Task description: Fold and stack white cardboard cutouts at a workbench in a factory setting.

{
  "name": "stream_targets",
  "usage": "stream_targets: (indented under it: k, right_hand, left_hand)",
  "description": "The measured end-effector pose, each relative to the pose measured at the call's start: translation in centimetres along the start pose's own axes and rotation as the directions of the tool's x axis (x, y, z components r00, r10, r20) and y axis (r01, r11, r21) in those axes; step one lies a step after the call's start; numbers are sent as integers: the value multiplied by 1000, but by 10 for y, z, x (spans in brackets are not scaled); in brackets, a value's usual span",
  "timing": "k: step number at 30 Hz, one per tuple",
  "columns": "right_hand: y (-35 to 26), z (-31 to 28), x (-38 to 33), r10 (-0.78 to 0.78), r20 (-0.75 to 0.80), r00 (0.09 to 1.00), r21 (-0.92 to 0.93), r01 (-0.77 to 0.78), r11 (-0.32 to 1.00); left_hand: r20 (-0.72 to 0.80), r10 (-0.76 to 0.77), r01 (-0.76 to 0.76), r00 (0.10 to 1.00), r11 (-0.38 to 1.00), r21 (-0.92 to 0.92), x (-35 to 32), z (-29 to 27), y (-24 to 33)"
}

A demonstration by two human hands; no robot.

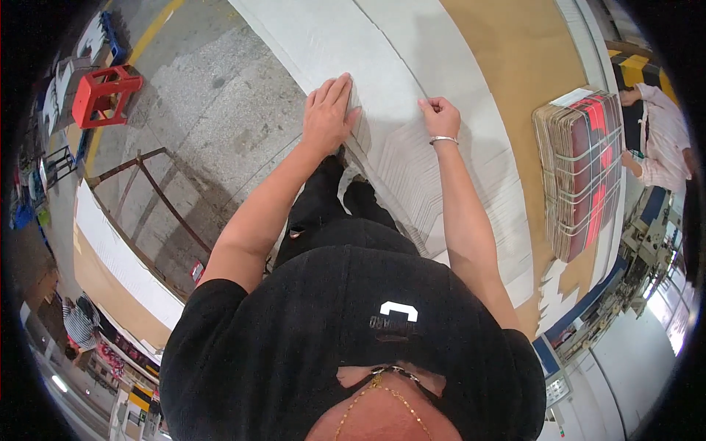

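Observation:
A long white sheet [331, 48] runs over the table away from me. My left hand [329, 117] lies flat near its left edge, fingers stretched out and the thumb apart. To the right, my right hand [441, 119] is closed in a pinch at this sheet's right edge, fingertips together and the other fingers curled in. Between and below my hands spreads a white piece with thin printed lines [412, 173], its folds hanging toward my body. Another pale sheet [478, 147] lies under my right hand and forearm.
Brown paper [515, 51] covers the table's right side. A strapped bundle of stacked pieces [577, 173] with a red stripe sits there, a person in a light top [658, 136] beside it. On the left are a red stool [107, 95] and a rusty metal frame [158, 195].

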State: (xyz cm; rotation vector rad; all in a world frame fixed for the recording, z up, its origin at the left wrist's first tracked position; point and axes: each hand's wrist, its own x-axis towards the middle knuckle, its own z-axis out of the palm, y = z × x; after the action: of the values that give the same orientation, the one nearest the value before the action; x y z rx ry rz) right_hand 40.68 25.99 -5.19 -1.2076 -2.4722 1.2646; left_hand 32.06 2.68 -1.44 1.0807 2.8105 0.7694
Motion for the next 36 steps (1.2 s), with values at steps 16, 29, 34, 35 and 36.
stream_targets:
  k: [16, 29, 34, 35, 36]
  right_hand:
    - [-20, -22, -13, 5, 40, 999, -111, -1, 994]
    - [-12, -22, -6, 78, 121, 990, -152, -59, 987]
    - [-10, -27, -10, 37, 140, 989, -144, -17, 989]
    - [-13, -31, -15, 0, 135, 991, -145, 19, 989]
    - [-14, -34, -16, -36, 131, 991, -145, 55, 988]
  left_hand:
    - [131, 42, -71, 991, 972, 225, 6, -5, 5]
    - [124, 38, -65, 992, 973, 222, 5, -7, 9]
    - [120, -14, -11, 993, 979, 203, 1, -4, 11]
    - [119, -18, -7, 993, 979, 206, 1, -4, 10]
    - [102, 55, -75, 993, 974, 211, 1, -4, 9]
